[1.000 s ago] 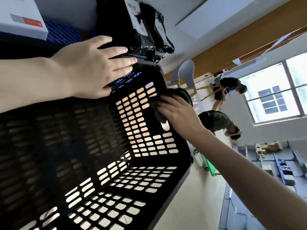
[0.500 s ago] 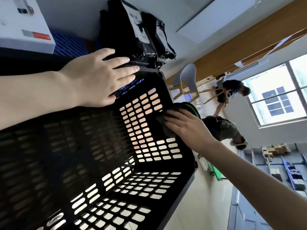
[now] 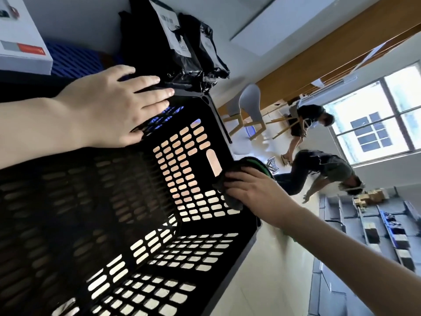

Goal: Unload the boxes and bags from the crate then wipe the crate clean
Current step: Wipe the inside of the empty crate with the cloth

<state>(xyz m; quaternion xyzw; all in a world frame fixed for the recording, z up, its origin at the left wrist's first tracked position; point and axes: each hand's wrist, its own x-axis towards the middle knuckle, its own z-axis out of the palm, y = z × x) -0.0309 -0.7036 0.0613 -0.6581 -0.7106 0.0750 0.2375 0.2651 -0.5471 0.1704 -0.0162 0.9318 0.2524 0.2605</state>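
The black slotted crate [image 3: 95, 224] fills the lower left of the view, with nothing visible inside it. My left hand [image 3: 114, 106] lies flat with fingers spread on the crate's far rim. My right hand [image 3: 252, 192] presses a dark cloth with a green edge [image 3: 250, 165] against the crate's right wall, beside the handle slot. Black plastic bags [image 3: 182, 49] with white labels lie outside the crate, just beyond its far rim. A white box [image 3: 20, 42] with an orange label sits at the top left.
A blue slotted crate [image 3: 73, 62] lies under the white box. Two people [image 3: 319, 169] stand near a grey chair [image 3: 250, 103] and a window. Grey shelving [image 3: 376, 224] with boxes runs along the right. The view is tilted sideways.
My right hand has slid the cloth down and outward along the crate's right wall, uncovering the handle slot. My left hand stays on the rim. The camera view has shifted.
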